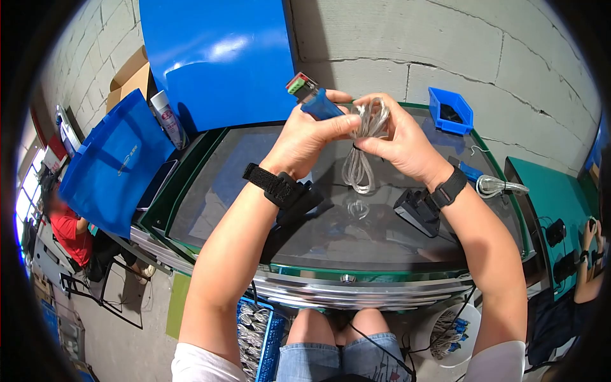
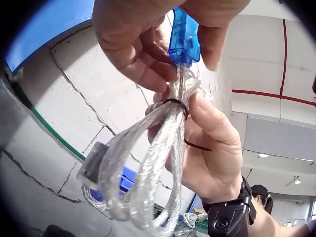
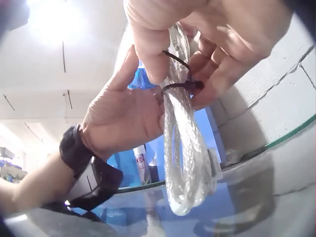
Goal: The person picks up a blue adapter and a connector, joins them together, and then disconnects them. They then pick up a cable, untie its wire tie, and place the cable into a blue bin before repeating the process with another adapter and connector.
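My left hand (image 1: 304,139) holds the translucent blue plug housing (image 1: 320,106) of a cable between thumb and fingers. A green terminal block (image 1: 296,85) shows at the housing's outer end. My right hand (image 1: 410,145) grips the bundled silvery braided cable (image 1: 359,170) around its middle, close beside the left thumb. A thin black tie (image 2: 178,102) circles the bundle, its loose end sticking out in the left wrist view. Below the tie the cable loops (image 3: 187,173) hang free above the table, with a grey connector (image 2: 92,164) among them.
Under my hands lies a dark glossy tabletop (image 1: 305,242) with a green rim. Another bundled cable (image 1: 499,186) and a blue bin (image 1: 450,114) are at the right. A spray can (image 1: 168,120) stands left. Below are a blue basket (image 1: 273,340) and a white bucket (image 1: 470,318), both holding cables.
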### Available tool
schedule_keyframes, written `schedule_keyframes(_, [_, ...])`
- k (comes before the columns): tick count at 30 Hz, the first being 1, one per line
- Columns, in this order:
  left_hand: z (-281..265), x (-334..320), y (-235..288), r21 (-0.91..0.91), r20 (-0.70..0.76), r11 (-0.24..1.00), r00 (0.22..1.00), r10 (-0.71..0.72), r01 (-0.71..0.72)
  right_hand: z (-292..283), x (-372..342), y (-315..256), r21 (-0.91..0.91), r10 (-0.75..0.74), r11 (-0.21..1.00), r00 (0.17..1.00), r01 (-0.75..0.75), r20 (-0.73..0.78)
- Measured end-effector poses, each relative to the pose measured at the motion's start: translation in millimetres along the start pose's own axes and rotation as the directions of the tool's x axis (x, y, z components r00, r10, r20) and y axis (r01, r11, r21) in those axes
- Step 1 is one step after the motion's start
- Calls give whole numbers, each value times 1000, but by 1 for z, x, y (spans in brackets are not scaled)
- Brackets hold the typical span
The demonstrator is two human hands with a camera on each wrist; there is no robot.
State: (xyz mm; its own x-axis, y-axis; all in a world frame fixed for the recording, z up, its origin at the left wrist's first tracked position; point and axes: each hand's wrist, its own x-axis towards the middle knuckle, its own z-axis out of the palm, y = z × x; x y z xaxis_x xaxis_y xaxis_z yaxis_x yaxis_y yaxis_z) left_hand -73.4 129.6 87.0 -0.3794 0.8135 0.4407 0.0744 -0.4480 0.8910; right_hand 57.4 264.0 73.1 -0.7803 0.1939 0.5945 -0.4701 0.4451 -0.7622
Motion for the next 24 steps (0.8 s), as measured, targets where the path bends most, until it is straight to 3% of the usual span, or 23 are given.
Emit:
schedule_keyframes(1, [0, 0, -1, 17, 78, 1000, 997, 13, -14, 1, -1, 0, 1, 0, 1000, 1000, 0, 0])
schedule_keyframes(3, [0, -1, 0, 47, 87, 999, 996, 18, -22, 3, -2, -1, -35, 21, 999, 999, -19, 49])
schedule_keyframes(12, [-2, 1, -2, 65, 21, 998, 1000, 2, -3, 3, -2, 4, -74, -8, 997, 1000, 8, 11])
schedule_keyframes(14, [-2, 2, -3, 51, 15, 996, 997, -70, 69, 2, -1, 5, -79, -26, 997, 1000, 27, 11])
schedule_keyframes(16, [-4, 1, -3, 34, 0, 997, 997, -76, 76, 1, 0, 5, 44, 42, 998, 999, -43, 21])
schedule_keyframes(21, [-1, -1, -4, 49, 19, 999, 1000, -7, 6, 3, -1, 0, 59, 28, 998, 1000, -28, 13])
schedule_keyframes(24, [1, -1, 1, 57, -63, 995, 995, -83, 87, 3, -1, 2, 60, 28, 998, 999, -30, 30])
